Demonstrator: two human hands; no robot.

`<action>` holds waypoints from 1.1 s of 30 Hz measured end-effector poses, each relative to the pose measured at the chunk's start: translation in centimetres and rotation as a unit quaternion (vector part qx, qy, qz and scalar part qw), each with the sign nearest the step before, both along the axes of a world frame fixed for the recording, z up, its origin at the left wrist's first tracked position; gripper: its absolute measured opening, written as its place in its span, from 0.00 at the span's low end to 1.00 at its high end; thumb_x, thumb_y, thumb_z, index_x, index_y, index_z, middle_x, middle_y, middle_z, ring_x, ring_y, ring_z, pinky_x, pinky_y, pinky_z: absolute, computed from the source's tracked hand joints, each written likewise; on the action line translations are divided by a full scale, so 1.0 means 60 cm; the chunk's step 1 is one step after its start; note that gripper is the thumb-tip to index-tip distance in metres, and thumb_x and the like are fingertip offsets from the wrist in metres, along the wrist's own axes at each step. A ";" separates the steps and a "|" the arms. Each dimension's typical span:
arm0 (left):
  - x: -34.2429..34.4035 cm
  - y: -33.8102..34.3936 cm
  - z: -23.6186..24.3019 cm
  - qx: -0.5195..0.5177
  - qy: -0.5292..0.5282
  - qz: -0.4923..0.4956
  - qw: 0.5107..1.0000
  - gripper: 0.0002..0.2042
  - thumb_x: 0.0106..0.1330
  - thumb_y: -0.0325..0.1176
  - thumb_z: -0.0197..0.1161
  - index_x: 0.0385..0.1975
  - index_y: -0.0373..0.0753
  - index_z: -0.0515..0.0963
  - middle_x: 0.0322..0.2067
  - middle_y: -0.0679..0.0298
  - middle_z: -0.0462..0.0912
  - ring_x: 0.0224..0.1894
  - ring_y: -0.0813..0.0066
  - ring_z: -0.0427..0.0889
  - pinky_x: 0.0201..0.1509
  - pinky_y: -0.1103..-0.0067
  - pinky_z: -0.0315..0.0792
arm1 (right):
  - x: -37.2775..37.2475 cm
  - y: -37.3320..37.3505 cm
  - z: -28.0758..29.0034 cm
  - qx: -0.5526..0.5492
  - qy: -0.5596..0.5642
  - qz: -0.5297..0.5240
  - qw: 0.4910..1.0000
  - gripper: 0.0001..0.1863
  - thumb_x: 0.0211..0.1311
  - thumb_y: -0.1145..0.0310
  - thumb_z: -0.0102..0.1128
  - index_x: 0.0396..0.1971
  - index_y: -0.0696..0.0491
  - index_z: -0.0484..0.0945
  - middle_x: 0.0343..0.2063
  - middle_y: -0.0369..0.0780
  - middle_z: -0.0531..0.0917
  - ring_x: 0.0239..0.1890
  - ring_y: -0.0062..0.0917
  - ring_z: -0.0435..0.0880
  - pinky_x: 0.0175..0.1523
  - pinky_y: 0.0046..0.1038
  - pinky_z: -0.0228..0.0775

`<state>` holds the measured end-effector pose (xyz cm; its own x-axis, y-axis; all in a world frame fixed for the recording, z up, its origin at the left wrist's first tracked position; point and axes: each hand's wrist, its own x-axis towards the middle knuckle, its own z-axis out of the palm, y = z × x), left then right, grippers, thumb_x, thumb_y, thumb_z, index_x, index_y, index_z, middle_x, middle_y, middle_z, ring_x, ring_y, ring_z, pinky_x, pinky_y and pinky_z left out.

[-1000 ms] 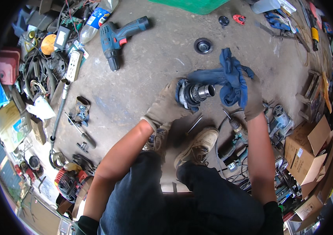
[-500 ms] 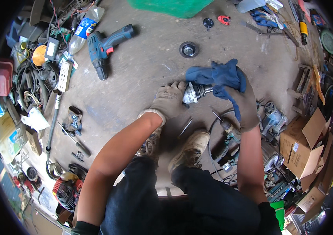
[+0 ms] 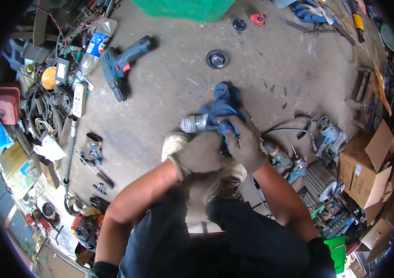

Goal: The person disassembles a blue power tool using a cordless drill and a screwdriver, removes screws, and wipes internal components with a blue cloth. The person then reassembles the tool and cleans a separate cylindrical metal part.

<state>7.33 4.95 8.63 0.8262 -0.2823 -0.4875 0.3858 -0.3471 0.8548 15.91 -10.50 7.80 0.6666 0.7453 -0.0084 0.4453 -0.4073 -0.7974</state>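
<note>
A silver metal part with a ribbed round end (image 3: 188, 124) points left over the floor, its other end wrapped in a crumpled blue cloth (image 3: 225, 107). My right hand (image 3: 247, 144), in a grey-brown work glove, is closed on the cloth around the part. Just below them is my left hand (image 3: 201, 154), gloved alike and slightly blurred. Its fingers run in under the cloth and my right hand, so their grip is hidden.
Beyond my hands lie a cordless drill (image 3: 120, 65), a dark toothed ring (image 3: 217, 59) and a green container (image 3: 187, 9). Corded power tools (image 3: 329, 132) and a cardboard box (image 3: 361, 171) stand right. Cables and parts crowd the left, beside a plastic bottle (image 3: 96, 46).
Both hands have come nearer to my body and closer together, bringing the metal part and cloth along. The left hand has moved off the part's silver end to below the cloth.
</note>
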 end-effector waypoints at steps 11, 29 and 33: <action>0.010 -0.026 -0.012 0.397 -0.156 -0.011 0.905 0.34 0.61 0.51 0.65 0.62 0.32 0.69 0.55 0.44 0.75 0.56 0.48 0.76 0.58 0.60 0.71 | 0.122 -0.120 -0.028 0.086 0.116 -0.272 0.951 0.21 0.72 0.63 0.56 0.56 0.62 0.75 0.46 0.44 0.86 0.46 0.29 0.84 0.53 0.31 0.75; 0.018 0.019 -0.016 0.292 -0.064 0.017 0.954 0.37 0.48 0.43 0.76 0.60 0.37 0.71 0.51 0.46 0.76 0.54 0.45 0.75 0.59 0.57 0.71 | 0.057 -0.104 0.110 -0.082 0.078 -0.065 0.991 0.40 0.59 0.66 0.70 0.71 0.52 0.64 0.54 0.48 0.84 0.49 0.37 0.88 0.54 0.35 0.82; -0.005 0.051 0.016 0.310 -0.100 -0.061 0.944 0.35 0.52 0.51 0.74 0.55 0.34 0.73 0.47 0.47 0.78 0.51 0.47 0.80 0.55 0.61 0.76 | 0.055 -0.031 0.125 -0.275 -0.218 0.224 0.909 0.44 0.57 0.51 0.69 0.71 0.52 0.64 0.62 0.53 0.76 0.65 0.47 0.73 0.73 0.51 0.53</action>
